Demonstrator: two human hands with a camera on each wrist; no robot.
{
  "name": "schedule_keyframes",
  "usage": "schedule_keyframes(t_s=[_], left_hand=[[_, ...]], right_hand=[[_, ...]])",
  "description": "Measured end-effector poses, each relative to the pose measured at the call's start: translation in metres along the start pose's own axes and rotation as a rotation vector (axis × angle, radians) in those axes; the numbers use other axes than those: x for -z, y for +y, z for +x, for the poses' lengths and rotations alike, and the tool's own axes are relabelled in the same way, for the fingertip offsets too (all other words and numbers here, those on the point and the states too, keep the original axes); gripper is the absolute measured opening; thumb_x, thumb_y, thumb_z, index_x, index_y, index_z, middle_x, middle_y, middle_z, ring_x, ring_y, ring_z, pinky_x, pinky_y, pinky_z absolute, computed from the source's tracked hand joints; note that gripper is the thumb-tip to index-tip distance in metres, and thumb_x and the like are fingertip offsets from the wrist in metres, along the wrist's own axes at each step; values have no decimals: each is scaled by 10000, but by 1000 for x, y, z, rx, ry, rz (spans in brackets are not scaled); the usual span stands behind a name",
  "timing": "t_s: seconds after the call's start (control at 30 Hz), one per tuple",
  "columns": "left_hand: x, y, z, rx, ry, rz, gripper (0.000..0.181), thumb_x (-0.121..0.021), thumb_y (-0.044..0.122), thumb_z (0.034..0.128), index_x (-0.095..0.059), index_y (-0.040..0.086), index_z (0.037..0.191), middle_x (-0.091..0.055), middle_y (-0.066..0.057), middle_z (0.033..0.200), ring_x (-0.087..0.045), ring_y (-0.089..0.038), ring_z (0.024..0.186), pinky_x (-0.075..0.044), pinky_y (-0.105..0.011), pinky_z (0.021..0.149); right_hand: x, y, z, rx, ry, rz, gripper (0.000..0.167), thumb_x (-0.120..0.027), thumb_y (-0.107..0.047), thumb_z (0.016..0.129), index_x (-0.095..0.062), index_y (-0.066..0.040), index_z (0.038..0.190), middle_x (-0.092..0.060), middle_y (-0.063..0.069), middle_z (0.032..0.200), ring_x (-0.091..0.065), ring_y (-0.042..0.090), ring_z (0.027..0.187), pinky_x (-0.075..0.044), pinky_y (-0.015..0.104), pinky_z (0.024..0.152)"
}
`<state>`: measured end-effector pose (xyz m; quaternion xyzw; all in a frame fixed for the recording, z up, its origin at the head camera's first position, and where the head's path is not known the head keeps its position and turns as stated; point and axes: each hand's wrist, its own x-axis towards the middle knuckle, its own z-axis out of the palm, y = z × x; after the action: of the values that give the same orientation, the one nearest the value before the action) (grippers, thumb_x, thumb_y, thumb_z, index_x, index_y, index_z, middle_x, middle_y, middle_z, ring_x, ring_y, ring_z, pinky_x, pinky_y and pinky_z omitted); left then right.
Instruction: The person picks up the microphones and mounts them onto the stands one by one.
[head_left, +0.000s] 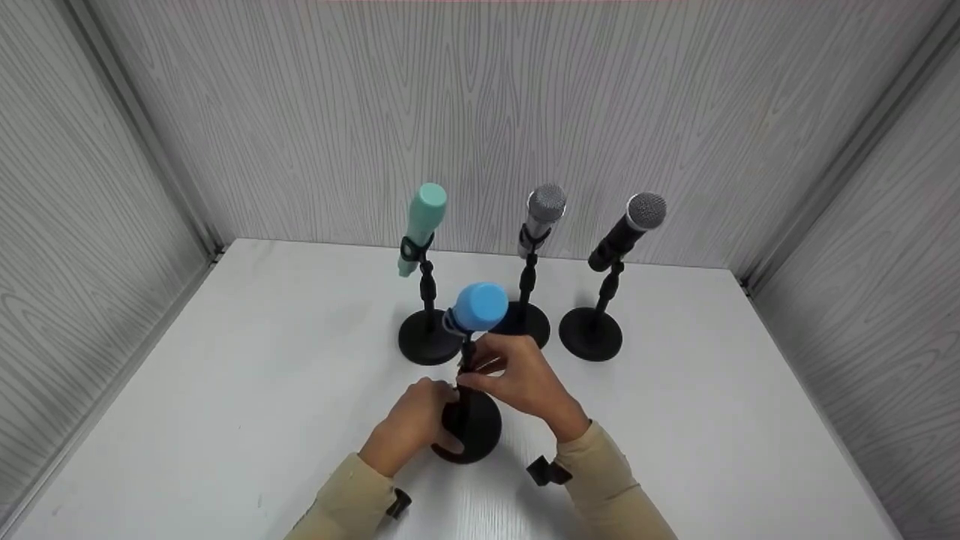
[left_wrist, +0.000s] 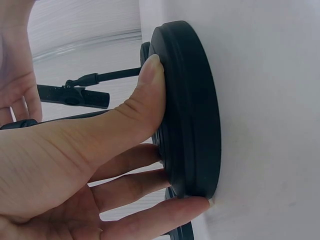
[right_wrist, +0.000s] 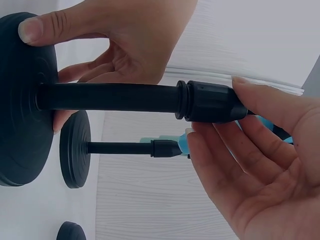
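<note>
A blue microphone (head_left: 481, 306) sits in the clip of a black desktop microphone stand (head_left: 481, 429) at the front middle. My left hand (head_left: 411, 426) holds the stand's round base, its thumb on the top face and its fingers at the base in the left wrist view. Higher up, my right hand (head_left: 526, 381) pinches the ribbed collar (right_wrist: 212, 102) on the pole between thumb and fingers. The base rests flat on the white table, with the pole upright. From the head, the blue microphone's lower body is hidden behind its top.
Behind stand three more black stands, holding a mint-green microphone (head_left: 426, 214), a silver microphone (head_left: 545, 206) and a black microphone with a grey mesh head (head_left: 643, 214). The white table (head_left: 300, 360) is bordered by wood-grain panels (head_left: 465, 112) at the back and sides.
</note>
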<state>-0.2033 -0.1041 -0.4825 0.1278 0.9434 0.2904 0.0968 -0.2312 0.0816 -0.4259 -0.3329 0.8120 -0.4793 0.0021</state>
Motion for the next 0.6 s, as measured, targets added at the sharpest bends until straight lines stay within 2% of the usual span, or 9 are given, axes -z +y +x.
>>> schedule_keyframes(t_s=[0.1, 0.23, 0.47, 0.6], left_hand=[[0, 0, 0, 0, 3, 2, 699, -1007, 150, 604, -706, -71, 1195, -701, -186, 1096, -633, -339, 1086, -518, -521, 1036], [-1, -1, 0, -1, 5, 1, 666, -1008, 144, 599, -718, -60, 1163, -711, -182, 1084, -646, -335, 1072, -524, -515, 1030], [-1, 0, 0, -16, 9, 9, 638, -1006, 142, 599, -724, -62, 1133, -718, -185, 1079, -640, -336, 1063, -523, -520, 1026], [-1, -1, -1, -23, 18, -2, 631, -1008, 128, 592, -732, -56, 1129, -715, -182, 1069, -638, -334, 1052, -527, -517, 1013]], right_hand=[[1, -1, 0, -1, -19, 1, 146, -808, -71, 870, -742, -47, 998, -767, 90, 967, -769, 219, 936, -612, 266, 822], [3, 0, -1, -2, -80, 19, 172, -764, -25, 899, -726, -29, 1067, -752, 113, 1034, -759, 239, 1011, -610, 296, 884], [7, 4, -1, 13, -212, 92, 333, -665, 75, 936, -669, 0, 1261, -721, 146, 1230, -713, 268, 1138, -569, 321, 1004], [7, 4, -1, 45, -232, 96, 313, -658, 66, 949, -677, -6, 1252, -727, 146, 1233, -719, 266, 1146, -567, 317, 1005]])
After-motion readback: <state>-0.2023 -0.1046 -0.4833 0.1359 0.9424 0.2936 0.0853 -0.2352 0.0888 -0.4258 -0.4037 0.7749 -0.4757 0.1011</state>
